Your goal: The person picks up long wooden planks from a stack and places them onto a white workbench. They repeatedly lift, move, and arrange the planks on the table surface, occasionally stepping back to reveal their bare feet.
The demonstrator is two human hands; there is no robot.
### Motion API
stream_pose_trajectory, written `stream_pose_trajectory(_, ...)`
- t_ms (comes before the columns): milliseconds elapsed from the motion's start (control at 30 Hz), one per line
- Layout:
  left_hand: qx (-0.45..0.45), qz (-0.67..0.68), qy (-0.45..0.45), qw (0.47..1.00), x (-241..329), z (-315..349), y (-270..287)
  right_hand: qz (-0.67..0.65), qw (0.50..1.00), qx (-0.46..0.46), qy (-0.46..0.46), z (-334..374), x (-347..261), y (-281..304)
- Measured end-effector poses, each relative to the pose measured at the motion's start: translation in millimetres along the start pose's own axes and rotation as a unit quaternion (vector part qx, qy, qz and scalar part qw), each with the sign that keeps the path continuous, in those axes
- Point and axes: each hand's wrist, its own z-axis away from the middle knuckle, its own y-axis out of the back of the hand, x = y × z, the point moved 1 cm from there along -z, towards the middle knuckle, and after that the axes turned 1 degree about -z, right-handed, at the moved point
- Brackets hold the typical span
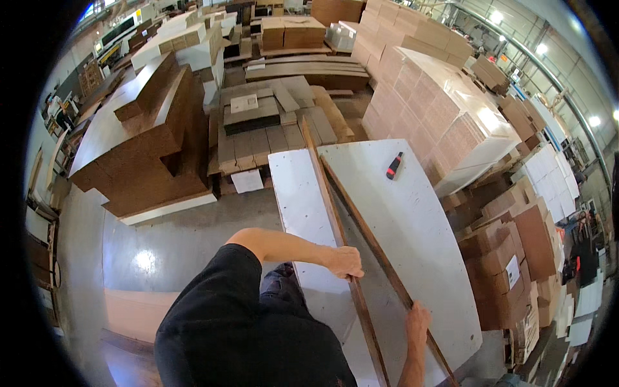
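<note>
My left hand (346, 262) is closed around a long, narrow brown wooden strip (335, 222), which runs from near my body out past the far edge of the white worktop (425, 238). A second long brown strip (371, 240) lies to its right, slanting toward me and meeting the first at a narrow angle near the far end. On this second strip rests my right hand (418, 317), its fingers curled over it. A black and red utility knife (394, 166) lies on the far part of the worktop, apart from both strips.
Stacked grey-brown boards (258, 142) stand on a pallet beyond the worktop. Large brown panels (142, 155) are piled at the left. A wrapped stack of light brown boards (438, 109) rises at the right, with more brown panels (493, 277) close to the worktop's right side.
</note>
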Motion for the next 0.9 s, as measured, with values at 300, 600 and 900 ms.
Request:
stream_pose_trajectory(300,0.111,-0.001,-0.064,0.992,-5,2,15,-0.187,0.968,-0.064,0.157,-59,-124,69)
stream_pose_trajectory(600,0.148,0.045,-0.073,0.985,-6,6,33,-0.248,0.947,-0.089,0.184,-95,-152,58)
stream_pose_trajectory(900,0.177,0.086,-0.072,0.978,-9,3,36,-0.323,0.924,-0.082,0.186,-100,-156,52)
